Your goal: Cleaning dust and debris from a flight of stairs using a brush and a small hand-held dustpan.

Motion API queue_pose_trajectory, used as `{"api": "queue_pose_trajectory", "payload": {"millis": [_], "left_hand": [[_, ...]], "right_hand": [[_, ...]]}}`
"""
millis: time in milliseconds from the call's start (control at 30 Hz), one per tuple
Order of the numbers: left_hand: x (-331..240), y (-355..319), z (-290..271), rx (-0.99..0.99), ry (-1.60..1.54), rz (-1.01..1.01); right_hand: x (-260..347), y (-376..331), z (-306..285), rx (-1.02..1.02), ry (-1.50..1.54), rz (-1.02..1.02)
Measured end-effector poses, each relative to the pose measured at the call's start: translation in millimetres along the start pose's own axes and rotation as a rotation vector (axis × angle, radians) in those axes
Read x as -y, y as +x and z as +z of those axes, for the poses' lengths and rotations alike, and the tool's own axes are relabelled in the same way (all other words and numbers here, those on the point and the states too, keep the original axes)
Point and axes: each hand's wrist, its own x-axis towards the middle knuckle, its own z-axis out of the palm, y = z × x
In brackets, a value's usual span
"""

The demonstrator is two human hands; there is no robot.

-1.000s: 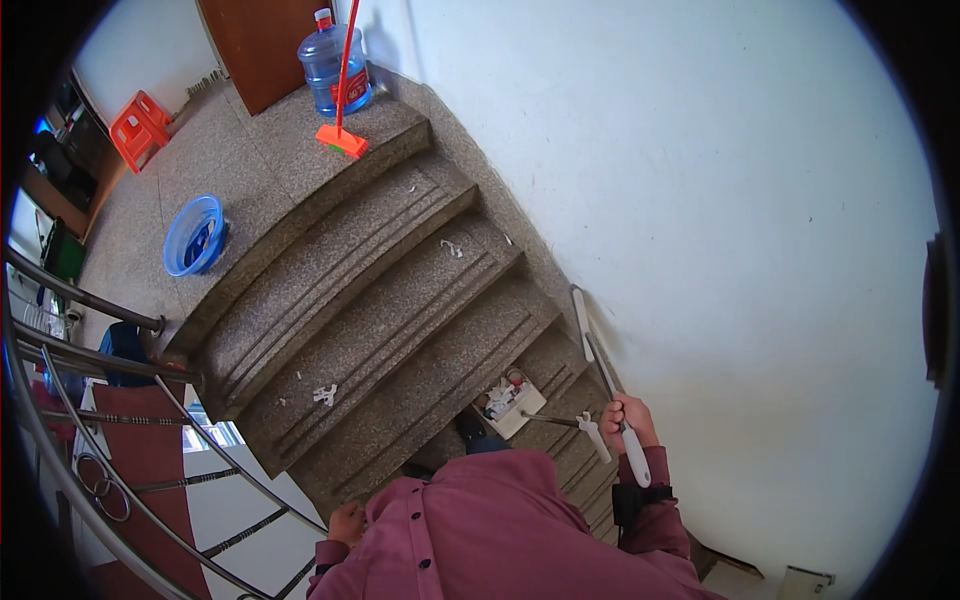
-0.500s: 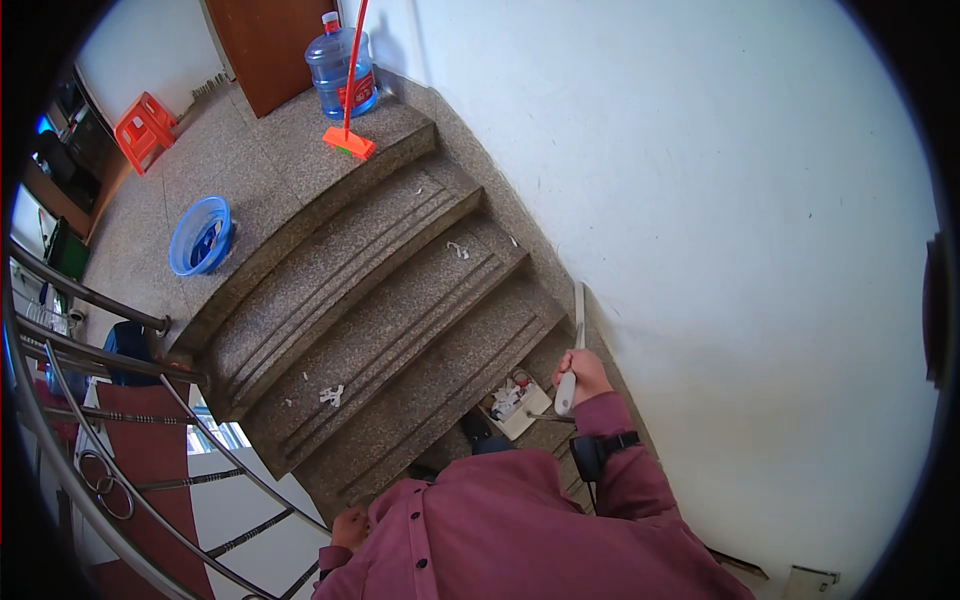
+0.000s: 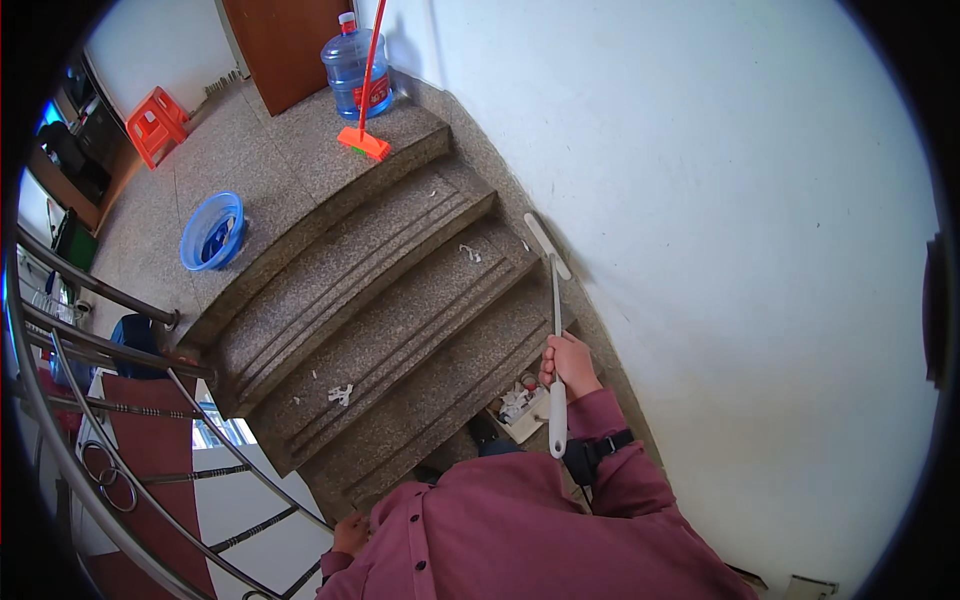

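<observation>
My right hand [image 3: 570, 364] grips the shaft of a white T-shaped hand tool [image 3: 558, 410]. Its narrow bar head [image 3: 546, 246] points away from me, by the wall edge of a step; whether it carries bristles or rubber is too small to tell. Below that hand sits a whitish dustpan [image 3: 527, 428] full of white scraps, partly hidden by the handle. Beside the shirt, near the railing, my left hand [image 3: 350, 533] has curled fingers; what they hold, if anything, is hidden. White scraps lie on the steps, with a larger clump [image 3: 341, 395] toward the left.
Curved stone steps [image 3: 340, 330] rise to a landing with a blue basin [image 3: 213, 232], an orange broom [image 3: 364, 143], a large water bottle [image 3: 356, 78] and an orange stool [image 3: 156, 128]. A metal railing [image 3: 150, 362] bounds the left; a white wall [image 3: 740, 250] stands right.
My right hand has swung the white tool round, so its bar head now shows broadside and its handle points back toward me. The view has shifted slightly; my left hand stays by the shirt.
</observation>
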Motion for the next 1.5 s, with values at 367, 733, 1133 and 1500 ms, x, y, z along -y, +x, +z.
{"api": "queue_pose_trajectory", "payload": {"millis": [367,733,1133,1500], "left_hand": [[17.4,18.8,8.8,0.031,0.077,0.104],[-117.0,9.9,1.6,0.115,-0.076,-0.186],[-118.3,26.6,8.6,0.152,-0.009,-0.058],[-119.2,31.1,5.8,0.166,0.031,-0.084]], "right_hand": [[26.5,8.4,-57.3,0.131,-0.309,0.007],[18.5,20.8,-171.8,-0.019,-0.201,0.048],[-13.6,17.8,-232.0,-0.115,-0.128,0.176],[11.3,-34.1,-220.9,-0.046,-0.090,0.128]]}}
